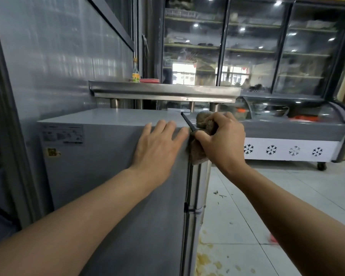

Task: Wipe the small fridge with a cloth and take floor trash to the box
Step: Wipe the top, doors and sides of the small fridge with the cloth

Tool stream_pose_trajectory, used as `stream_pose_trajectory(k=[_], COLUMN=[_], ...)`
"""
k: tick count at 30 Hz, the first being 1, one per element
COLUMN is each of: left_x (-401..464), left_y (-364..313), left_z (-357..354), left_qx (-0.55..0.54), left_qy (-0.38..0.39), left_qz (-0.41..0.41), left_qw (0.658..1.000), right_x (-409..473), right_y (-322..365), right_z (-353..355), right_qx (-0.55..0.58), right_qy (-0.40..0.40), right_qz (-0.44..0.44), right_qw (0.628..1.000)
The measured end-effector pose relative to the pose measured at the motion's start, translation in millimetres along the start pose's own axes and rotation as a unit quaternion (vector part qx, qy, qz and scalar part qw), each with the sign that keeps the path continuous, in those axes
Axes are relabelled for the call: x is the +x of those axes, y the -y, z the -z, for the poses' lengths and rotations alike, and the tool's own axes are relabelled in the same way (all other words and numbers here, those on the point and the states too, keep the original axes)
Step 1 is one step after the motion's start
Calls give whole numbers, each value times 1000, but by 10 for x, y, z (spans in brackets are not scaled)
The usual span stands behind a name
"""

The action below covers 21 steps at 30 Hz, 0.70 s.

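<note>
One cloth [204, 124], brown and coarse, bunched into a lump, sits at the front top corner of the small fridge [116, 166], over the dark seam where the door meets the body. My right hand [222, 140] grips it, fingers curled round the wad, thumb pressing low; a loose flap hangs down past the corner onto the door edge. My left hand [159, 144] lies flat against the upper side panel, fingers straight and spread, tips reaching the top edge just beside the cloth.

Fridge: boxy, matte grey metal, smooth flat top, side panel bearing a pale printed label [63, 134] and a small yellow sticker [51, 152] near its upper rear corner. Door edge glossy, silvery, rounded.

Behind the fridge's top, a stainless steel shelf [163, 90] on round posts carries a bottle [135, 73] with a yellow-green label and a flat red stack [149, 80] beside it. Farther right, a curved-glass display freezer [293, 136], white base with snowflake cut-outs. Floor [267, 206] of pale glossy tiles, with small scraps [217, 193] near the fridge's foot and yellowish bits [205, 259] closer in.
</note>
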<state>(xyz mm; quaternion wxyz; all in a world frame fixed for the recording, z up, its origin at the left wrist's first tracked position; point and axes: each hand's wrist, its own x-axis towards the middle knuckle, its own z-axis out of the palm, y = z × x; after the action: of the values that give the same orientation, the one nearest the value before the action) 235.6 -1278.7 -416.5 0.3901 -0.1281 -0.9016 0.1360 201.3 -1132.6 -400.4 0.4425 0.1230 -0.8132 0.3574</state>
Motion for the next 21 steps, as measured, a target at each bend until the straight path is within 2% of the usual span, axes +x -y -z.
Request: stream_pose_trajectory(k=[4, 7, 13, 17, 21], left_x=[55, 114, 275, 381, 488], left_y=[58, 63, 178, 313, 479], left_z=[92, 183, 399, 592, 808], left_qx=[-35, -59, -101, -180, -254], left_qy=[7, 55, 141, 275, 350], left_qz=[2, 17, 13, 7, 30], left_qw=[999, 997, 985, 944, 901], right_x=[123, 249, 505, 700, 1031], right_y=[11, 29, 1, 32, 188], right_z=[74, 149, 427, 704, 899], right_qx=[19, 43, 116, 86, 40], right_qy=[48, 101, 182, 276, 386], right_qz=[-19, -60, -221, -216, -205], right_qw=[998, 992, 951, 933, 899])
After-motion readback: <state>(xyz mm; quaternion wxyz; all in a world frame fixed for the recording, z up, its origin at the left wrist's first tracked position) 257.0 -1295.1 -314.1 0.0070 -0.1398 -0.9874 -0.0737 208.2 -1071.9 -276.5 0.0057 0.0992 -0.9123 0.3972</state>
